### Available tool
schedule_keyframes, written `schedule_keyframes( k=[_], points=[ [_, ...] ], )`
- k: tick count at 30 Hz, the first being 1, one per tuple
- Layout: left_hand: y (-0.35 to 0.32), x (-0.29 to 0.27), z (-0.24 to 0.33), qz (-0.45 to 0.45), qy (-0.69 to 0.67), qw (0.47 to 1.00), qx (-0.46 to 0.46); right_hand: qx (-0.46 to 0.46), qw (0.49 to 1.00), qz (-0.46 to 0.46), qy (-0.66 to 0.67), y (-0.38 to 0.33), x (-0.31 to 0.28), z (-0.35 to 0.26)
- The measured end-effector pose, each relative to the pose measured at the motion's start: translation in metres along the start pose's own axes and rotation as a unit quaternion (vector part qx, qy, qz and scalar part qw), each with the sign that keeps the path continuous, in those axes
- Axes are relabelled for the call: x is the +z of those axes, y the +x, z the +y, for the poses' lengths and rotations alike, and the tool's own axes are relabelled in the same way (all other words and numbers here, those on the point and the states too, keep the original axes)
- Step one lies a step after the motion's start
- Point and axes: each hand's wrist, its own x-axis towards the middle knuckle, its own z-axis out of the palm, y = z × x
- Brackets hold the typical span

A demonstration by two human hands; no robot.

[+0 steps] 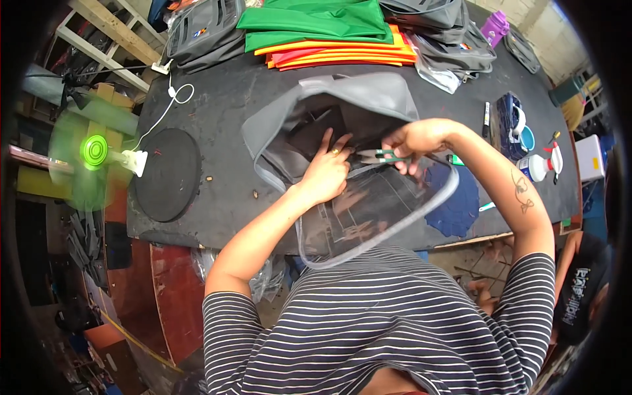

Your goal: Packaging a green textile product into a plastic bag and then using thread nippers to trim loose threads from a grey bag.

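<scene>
A grey bag (385, 92) lies unzipped in front of me, its dark inside showing and its clear plastic flap (362, 217) folded toward my body. Within the opening, my left hand (327, 168) rests on the inner fabric with its fingers stretched out. My right hand (418, 141) grips a pair of small thread snips (378, 157) with green on the handles. Their blades point left, close to the left fingertips. Whether the blades touch a thread is too small to tell.
Green fabric (316, 23) lies over orange pieces (336, 56) at the back, between more grey bags (204, 33). A spinning green fan (95, 151) and a round black pad (168, 174) are at left. A spray bottle (536, 168) and dark blue cloth (454, 201) lie right.
</scene>
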Motion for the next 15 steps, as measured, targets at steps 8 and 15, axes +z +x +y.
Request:
schedule_keyframes(
  k=[8, 15],
  points=[
    [-0.006, 0.013, -0.002, 0.014, 0.002, 1.000, 0.009, 0.046, 0.955, 0.074, -0.284, 0.058, 0.013, 0.020],
    [-0.003, 0.014, -0.012, 0.015, -0.068, 0.998, 0.004, -0.040, 0.898, 0.064, -0.433, 0.062, 0.024, 0.024]
  ],
)
